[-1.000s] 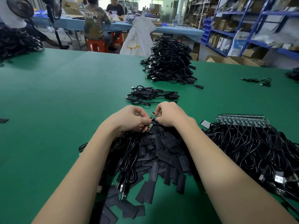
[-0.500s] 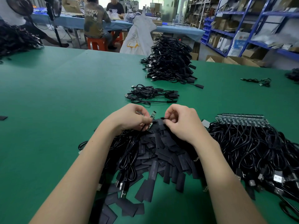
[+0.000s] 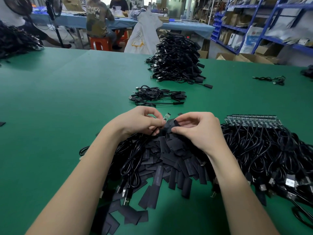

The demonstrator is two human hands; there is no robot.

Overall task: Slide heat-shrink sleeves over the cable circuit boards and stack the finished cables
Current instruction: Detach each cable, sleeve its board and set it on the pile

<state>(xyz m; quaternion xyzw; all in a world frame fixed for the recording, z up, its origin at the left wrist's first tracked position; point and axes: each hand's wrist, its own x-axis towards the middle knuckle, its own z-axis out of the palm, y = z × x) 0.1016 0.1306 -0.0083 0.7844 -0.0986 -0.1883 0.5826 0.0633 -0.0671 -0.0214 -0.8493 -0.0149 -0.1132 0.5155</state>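
My left hand point(image 3: 138, 121) pinches a black cable just below its small green circuit board point(image 3: 166, 116), which points up and to the right. My right hand point(image 3: 198, 131) holds a flat black heat-shrink sleeve point(image 3: 171, 123) right beside the board. Under both hands lies a heap of loose black sleeves point(image 3: 171, 160). A bundle of unsleeved cables point(image 3: 271, 153) with a row of bare boards point(image 3: 252, 120) lies at the right. A small stack of sleeved cables point(image 3: 157, 96) lies just beyond my hands.
A tall pile of black cables point(image 3: 176, 61) stands farther back on the green table point(image 3: 59, 102). A lone cable point(image 3: 271, 79) lies at the far right. People sit at a blue table behind, and blue shelving point(image 3: 264, 22) stands at the right.
My right hand has lifted a sleeve out of the heap and brought it up beside the board. My left hand has stayed in place with the cable.
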